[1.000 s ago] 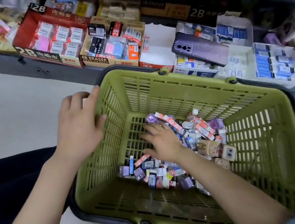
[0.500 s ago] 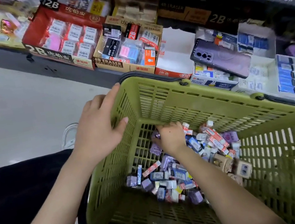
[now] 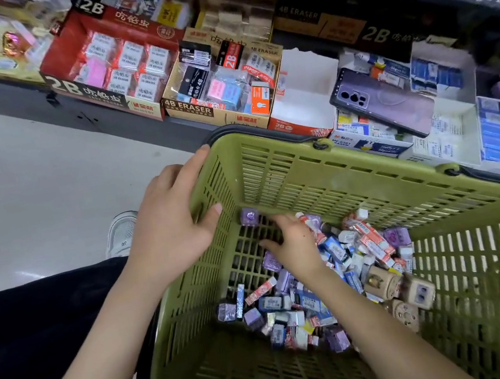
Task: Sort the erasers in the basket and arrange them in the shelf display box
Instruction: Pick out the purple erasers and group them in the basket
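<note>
basket (image 3: 372,169): green, just before the shelf; erasers (image 3: 296,308) heaped on its bottom, one purple eraser (image 3: 249,216) apart at the far-left corner.
left hand (image 3: 170,236): my thumb inside and fingers outside, pinching the basket's left wall.
right hand (image 3: 295,244): at the heap's edge, fingers curled under; can't tell if pinching.
shelf: 2B box (image 3: 106,64) and 4B ERASER box (image 3: 219,98) hold packs; phone (image 3: 383,99) lies on boxes.
floor (image 3: 26,195): pale.

The basket (image 3: 356,175) is open-topped, its floor bare along the near side; the eraser heap (image 3: 340,273) fills the middle and right. On the shelf (image 3: 24,92), the white display box (image 3: 302,93) lies open between the 4B eraser box (image 3: 191,111) and a phone (image 3: 383,99).
</note>
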{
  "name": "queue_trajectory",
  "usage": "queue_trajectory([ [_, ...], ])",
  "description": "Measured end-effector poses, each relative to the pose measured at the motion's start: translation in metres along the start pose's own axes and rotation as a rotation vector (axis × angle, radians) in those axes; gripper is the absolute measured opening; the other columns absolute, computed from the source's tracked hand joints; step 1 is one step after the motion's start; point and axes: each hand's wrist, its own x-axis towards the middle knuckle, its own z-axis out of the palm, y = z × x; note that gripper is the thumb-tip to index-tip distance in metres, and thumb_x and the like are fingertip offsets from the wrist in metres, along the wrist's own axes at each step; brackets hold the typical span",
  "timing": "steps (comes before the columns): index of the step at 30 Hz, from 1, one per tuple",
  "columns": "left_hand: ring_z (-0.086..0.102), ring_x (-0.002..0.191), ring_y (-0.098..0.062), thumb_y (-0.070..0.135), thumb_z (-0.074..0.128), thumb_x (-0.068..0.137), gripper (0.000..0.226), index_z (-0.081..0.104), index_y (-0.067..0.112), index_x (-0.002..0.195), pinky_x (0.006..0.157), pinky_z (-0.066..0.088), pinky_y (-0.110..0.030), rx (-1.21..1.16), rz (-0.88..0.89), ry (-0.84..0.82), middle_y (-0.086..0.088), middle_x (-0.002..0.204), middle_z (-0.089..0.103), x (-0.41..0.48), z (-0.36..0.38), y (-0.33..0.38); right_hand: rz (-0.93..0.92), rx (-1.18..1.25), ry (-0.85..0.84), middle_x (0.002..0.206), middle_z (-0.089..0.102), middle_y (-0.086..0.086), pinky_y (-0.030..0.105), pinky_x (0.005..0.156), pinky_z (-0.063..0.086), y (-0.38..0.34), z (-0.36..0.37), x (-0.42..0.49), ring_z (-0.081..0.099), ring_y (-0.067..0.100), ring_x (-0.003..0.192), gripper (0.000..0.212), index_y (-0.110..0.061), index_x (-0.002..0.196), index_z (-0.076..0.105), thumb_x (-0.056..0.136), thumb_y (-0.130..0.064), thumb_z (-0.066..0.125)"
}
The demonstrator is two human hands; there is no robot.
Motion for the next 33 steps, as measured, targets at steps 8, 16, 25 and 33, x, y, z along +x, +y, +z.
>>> queue_trajectory([
  [8, 0.048, 0.111, -0.025, 0.02, 0.069, 0.08, 0.077, 0.029, 0.026, 0.146, 0.091, 0.036, -0.032, -0.022, -0.014, 0.006, -0.007, 0.121, 0.051, -0.001, -0.001, 0.001, -0.142, -0.61, -0.235, 0.106, 0.064, 0.001, 0.036, 0.098, 0.026, 0.006, -0.008, -0.005, 0.038, 0.023, 0.12, 0.041, -0.015, 0.096, 0.066, 0.078, -0.051, 0.064],
  [16, 0.048, 0.111, -0.024, 0.02, 0.07, 0.079, 0.078, 0.029, 0.028, 0.146, 0.093, 0.038, -0.034, -0.035, -0.031, 0.003, -0.006, 0.121, 0.051, -0.001, -0.001, 0.002, -0.154, -0.288, 0.114, 0.089, 0.071, 0.003, 0.032, 0.077, 0.035, -0.01, 0.014, 0.004, 0.061, 0.027, 0.088, 0.031, -0.024, 0.099, 0.072, 0.075, -0.044, 0.071],
  [25, 0.047, 0.111, -0.024, 0.021, 0.068, 0.08, 0.072, 0.034, 0.027, 0.144, 0.092, 0.034, -0.029, -0.046, -0.055, -0.017, -0.005, 0.119, 0.052, -0.001, -0.002, 0.002, -0.127, -0.245, 0.131, 0.085, 0.07, 0.003, 0.032, 0.068, 0.05, -0.016, 0.024, 0.005, 0.066, 0.028, 0.078, 0.043, -0.021, 0.105, 0.07, 0.068, -0.038, 0.079],
  [33, 0.048, 0.096, -0.02, 0.018, 0.058, 0.078, 0.033, 0.068, 0.012, 0.108, 0.08, 0.033, -0.026, 0.059, 0.246, 0.234, -0.004, 0.098, 0.062, -0.015, 0.007, 0.032, -0.201, -0.373, 0.123, 0.098, 0.071, 0.003, 0.038, 0.077, 0.056, 0.047, -0.035, -0.029, 0.063, 0.025, 0.096, 0.035, -0.011, 0.104, 0.071, 0.072, -0.025, 0.079],
])
